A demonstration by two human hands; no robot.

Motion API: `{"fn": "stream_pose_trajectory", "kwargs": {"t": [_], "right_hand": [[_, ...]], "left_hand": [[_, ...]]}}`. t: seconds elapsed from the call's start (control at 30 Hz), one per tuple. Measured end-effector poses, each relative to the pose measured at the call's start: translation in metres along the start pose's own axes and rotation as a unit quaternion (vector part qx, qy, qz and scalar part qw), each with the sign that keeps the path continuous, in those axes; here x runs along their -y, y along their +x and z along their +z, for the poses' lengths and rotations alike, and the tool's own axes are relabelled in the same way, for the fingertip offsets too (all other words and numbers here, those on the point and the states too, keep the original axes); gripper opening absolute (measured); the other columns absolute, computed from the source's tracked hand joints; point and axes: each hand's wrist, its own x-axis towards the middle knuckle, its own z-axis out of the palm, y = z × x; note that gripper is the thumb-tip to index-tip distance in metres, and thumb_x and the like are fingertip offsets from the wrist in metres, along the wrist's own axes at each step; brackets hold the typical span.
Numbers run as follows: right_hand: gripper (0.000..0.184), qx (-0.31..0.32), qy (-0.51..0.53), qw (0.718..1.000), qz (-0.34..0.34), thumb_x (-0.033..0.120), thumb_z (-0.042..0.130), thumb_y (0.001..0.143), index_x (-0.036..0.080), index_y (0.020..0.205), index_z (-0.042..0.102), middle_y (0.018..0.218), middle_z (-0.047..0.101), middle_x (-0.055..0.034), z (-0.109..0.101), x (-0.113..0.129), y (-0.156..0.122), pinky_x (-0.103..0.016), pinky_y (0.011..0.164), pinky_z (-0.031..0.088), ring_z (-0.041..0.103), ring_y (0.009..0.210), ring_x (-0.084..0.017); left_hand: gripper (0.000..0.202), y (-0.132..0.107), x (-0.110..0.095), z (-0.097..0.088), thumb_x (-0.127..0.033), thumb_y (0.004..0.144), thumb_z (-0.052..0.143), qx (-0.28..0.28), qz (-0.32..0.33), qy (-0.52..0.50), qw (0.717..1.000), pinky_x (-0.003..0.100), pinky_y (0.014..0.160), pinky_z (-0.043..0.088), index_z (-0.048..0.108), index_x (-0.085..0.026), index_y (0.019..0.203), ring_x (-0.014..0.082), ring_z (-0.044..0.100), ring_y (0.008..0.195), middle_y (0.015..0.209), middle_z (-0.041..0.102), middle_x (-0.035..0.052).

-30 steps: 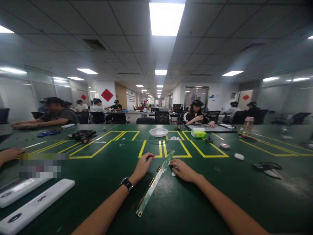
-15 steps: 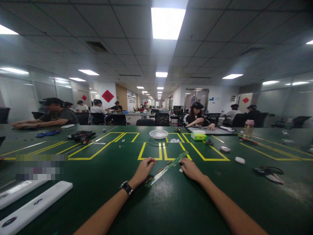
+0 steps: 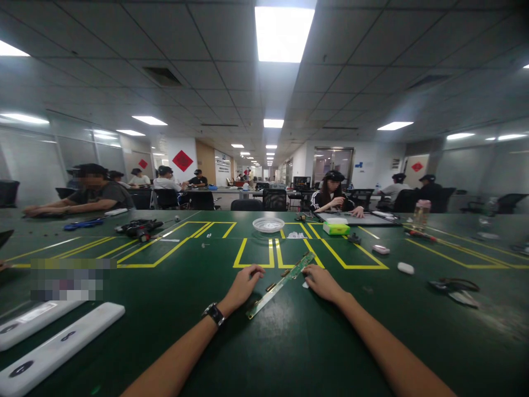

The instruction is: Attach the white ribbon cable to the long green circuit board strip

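Note:
A long, narrow green circuit board (image 3: pixel 278 289) lies slantwise between my hands, its far end up and to the right. Brownish parts line its left edge. My right hand (image 3: pixel 323 283) has its fingertips closed at the board's right edge, near the far end. Just left of the board is my left hand (image 3: pixel 243 285), loosely curved, with a gap between thumb and fingers and nothing seen in it. A dark watch (image 3: pixel 214 315) is on the left wrist. Beside the right fingertips sits a small white scrap (image 3: pixel 305 285). Whether the board rests fully on the table cannot be told.
The green table (image 3: pixel 264 364) has yellow tape outlines. Beyond the board stand a white basket (image 3: pixel 268 225) and a green tissue pack (image 3: pixel 336 227). White bars (image 3: pixel 61 347) lie at left, a power tool (image 3: pixel 140 229) farther back. A co-worker (image 3: pixel 333 196) sits across.
The view has tilted down very slightly. Both hands and the circuit board keep nearly the same places, with the right hand still at the board's edge.

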Motion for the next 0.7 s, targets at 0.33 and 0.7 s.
{"fn": "stream_pose_trajectory", "kwargs": {"t": [0.33, 0.7], "right_hand": [[0.038, 0.023, 0.066, 0.99, -0.12, 0.018, 0.047, 0.084, 0.021, 0.119, 0.062, 0.126, 0.059, -0.0079, 0.014, 0.063, -0.007, -0.032, 0.103, 0.035, 0.051, 0.118, -0.022], [0.032, 0.008, -0.042, 0.998, 0.044, 0.019, 0.045, 0.085, 0.014, 0.11, 0.065, 0.118, 0.062, -0.0138, -0.005, 0.004, -0.002, -0.036, 0.096, 0.041, 0.055, 0.112, -0.026]], "left_hand": [[0.024, 0.0, 0.008, 0.003, -0.027, 0.085, 0.044, -0.005, 0.011, -0.01, 1.0, 0.029, 0.081, 0.045, 0.065, -0.018, 0.09, 0.02, 0.062, 0.087, 0.087, 0.069, 0.0051], [0.023, -0.001, 0.0, 0.001, -0.026, 0.085, 0.044, 0.0, 0.006, 0.007, 1.0, 0.029, 0.081, 0.045, 0.065, -0.019, 0.088, 0.0202, 0.062, 0.089, 0.089, 0.07, 0.0045]]}}
